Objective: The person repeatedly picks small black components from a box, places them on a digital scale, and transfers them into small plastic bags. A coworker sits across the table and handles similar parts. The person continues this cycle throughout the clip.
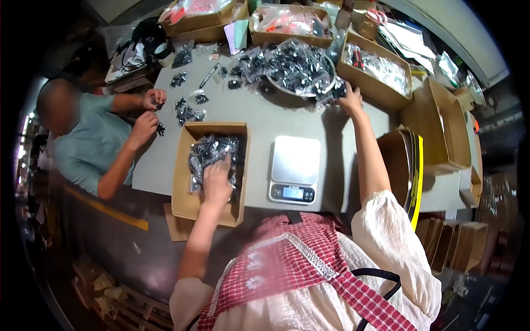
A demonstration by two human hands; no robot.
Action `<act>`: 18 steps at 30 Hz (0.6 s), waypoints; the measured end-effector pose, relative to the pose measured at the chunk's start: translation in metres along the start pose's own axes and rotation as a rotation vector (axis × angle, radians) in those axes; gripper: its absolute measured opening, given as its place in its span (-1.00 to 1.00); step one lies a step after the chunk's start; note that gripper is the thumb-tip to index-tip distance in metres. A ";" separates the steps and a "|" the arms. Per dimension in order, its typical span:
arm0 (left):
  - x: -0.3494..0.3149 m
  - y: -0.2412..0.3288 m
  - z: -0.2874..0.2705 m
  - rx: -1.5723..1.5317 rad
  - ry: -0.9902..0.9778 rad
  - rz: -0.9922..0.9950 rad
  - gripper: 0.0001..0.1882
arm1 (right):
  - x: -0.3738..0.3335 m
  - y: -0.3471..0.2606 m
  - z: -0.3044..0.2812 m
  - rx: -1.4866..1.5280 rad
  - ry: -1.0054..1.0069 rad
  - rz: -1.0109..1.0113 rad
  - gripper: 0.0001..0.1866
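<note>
Bare and well apart, my left hand [217, 185] and right hand [350, 101] are both among small clear plastic packets with black contents [212, 146]. Furthest left, a co-worker in a grey-green short-sleeved shirt [91, 143] holds both hands close together, a small dark piece [160, 128] by one of them, presumably to manage fine work. Near those hands, loose clusters of clear-and-black packets [187, 113] lie on the pale grey tabletop [259, 121], perhaps so that they are quick to reach. Next, an open-topped brown cardboard box [181, 176] juts past the near table edge, which seems to let my forearm come in easily; its walls contain a mound of the packets. My left hand rests on these, fingers loosely extended; I cannot tell whether it grasps any. Further right, a white digital scale with a flat silver plate [296, 160] faces me, likely so that I can read its display. Beyond it, a round pale-rimmed bowl [287, 89] pens in most of a spilling heap of packets [298, 63]. At the heap's right edge, my right hand's fingers are half curled at dark packets [338, 92]; how firmly they grip, I cannot tell. Just past them stands a long brown carton of shiny packets [375, 88], angled beside the bowl.
</note>
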State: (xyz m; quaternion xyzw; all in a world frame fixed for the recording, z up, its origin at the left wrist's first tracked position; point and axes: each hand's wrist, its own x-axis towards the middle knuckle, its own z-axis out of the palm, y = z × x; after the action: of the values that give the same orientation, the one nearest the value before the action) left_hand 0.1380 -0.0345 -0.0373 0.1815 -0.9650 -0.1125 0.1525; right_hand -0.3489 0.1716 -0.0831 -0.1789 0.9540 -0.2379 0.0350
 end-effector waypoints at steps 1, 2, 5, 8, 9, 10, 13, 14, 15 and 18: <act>0.001 -0.004 -0.005 -0.072 0.050 -0.072 -0.35 | 0.004 -0.004 0.004 -0.019 -0.005 -0.024 0.10; 0.006 -0.008 -0.009 -0.049 0.065 -0.068 -0.37 | 0.007 -0.007 0.009 -0.011 0.005 0.007 0.10; 0.015 -0.008 -0.019 -0.103 0.092 -0.148 -0.45 | 0.004 -0.017 0.012 0.073 -0.055 0.002 -0.12; 0.020 0.003 -0.025 -0.223 0.137 -0.230 -0.55 | -0.034 -0.027 0.012 0.027 -0.033 -0.070 -0.15; 0.025 0.008 -0.028 -0.271 0.158 -0.244 -0.58 | -0.052 -0.036 0.005 0.012 -0.030 -0.057 -0.15; 0.035 0.014 -0.031 -0.294 0.193 -0.247 -0.60 | -0.068 -0.042 0.002 -0.005 -0.034 -0.032 -0.17; 0.062 0.031 -0.045 -0.321 0.264 -0.197 -0.64 | -0.095 -0.039 0.001 0.063 -0.026 -0.039 -0.25; 0.074 0.034 -0.049 -0.300 0.273 -0.137 -0.65 | -0.094 -0.028 0.004 0.108 0.017 -0.034 -0.33; 0.086 0.034 -0.051 -0.277 0.286 -0.078 -0.65 | -0.089 -0.014 0.006 0.155 0.061 -0.033 -0.40; 0.110 0.034 -0.048 -0.311 0.264 0.049 -0.67 | -0.081 0.021 0.001 0.302 0.190 0.044 -0.68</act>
State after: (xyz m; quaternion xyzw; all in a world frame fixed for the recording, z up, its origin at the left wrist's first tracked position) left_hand 0.0453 -0.0540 0.0440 0.1456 -0.9117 -0.2317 0.3065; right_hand -0.2801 0.2173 -0.0947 -0.1273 0.9101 -0.3937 -0.0236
